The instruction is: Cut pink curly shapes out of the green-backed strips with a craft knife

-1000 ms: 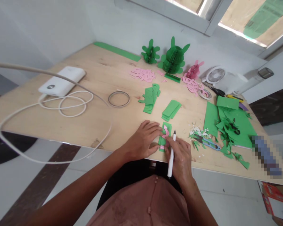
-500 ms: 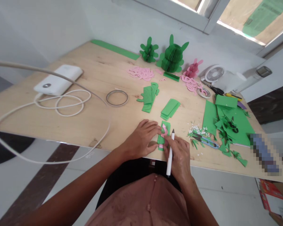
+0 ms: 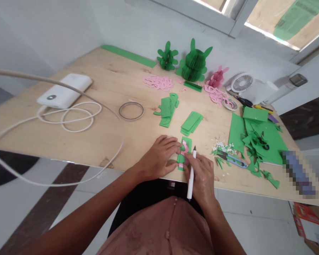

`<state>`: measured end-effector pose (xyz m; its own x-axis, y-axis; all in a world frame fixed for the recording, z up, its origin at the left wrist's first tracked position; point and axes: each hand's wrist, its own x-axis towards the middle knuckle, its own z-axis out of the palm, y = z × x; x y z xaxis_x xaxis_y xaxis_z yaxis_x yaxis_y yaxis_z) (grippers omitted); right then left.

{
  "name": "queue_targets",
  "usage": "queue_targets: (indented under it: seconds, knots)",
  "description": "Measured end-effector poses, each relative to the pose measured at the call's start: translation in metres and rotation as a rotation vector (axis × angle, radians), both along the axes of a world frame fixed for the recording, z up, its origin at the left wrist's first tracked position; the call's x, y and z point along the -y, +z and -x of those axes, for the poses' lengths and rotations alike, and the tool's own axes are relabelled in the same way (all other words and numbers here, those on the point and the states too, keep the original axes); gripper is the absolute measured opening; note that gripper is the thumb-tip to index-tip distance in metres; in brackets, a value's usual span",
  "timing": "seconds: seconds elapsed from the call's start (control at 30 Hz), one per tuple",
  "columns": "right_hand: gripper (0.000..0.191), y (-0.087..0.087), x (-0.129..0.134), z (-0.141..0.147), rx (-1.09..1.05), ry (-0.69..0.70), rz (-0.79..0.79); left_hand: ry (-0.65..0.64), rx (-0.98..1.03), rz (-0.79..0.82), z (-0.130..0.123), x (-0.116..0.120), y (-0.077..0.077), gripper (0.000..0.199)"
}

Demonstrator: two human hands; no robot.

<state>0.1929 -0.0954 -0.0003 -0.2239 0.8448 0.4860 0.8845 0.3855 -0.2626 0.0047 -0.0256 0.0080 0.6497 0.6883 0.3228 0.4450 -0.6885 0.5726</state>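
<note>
A narrow green paper strip (image 3: 189,142) lies at the table's front edge with a curved pink paper piece (image 3: 185,146) on top of it. My left hand (image 3: 159,159) rests flat on the table, fingers stretched out, the tips touching the left side of the strip and the pink piece. In my right hand (image 3: 203,175) a white pen (image 3: 191,180) is tucked, its dark tip pointing away from me. The right fingertips also press on the pink piece and strip; they partly hide its lower part.
Green strips (image 3: 191,123) and cut green shapes (image 3: 168,109) lie ahead. Blue-handled snips (image 3: 232,159) sit among scraps (image 3: 224,146) to the right, near green sheets (image 3: 276,136). Further back are pink cutouts (image 3: 159,83) and a green honeycomb figure (image 3: 193,65). A power bank (image 3: 65,90) with cable lies left.
Both hands stay almost where they were, with the pen still in the right. The view has shifted very slightly.
</note>
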Motion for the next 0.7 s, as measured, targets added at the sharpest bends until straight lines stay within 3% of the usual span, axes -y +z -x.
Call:
queue_targets:
  seconds: [0.37,0.7]
  knots:
    - [0.029,-0.0007,0.0001,0.0003,0.000,-0.001,0.000,-0.028,-0.060,-0.026,-0.0004,0.0011,-0.0007,0.038]
    - [0.029,-0.0009,0.0001,0.0002,0.008,0.002,-0.003,-0.025,-0.076,-0.022,-0.0010,0.0011,-0.0023,0.040]
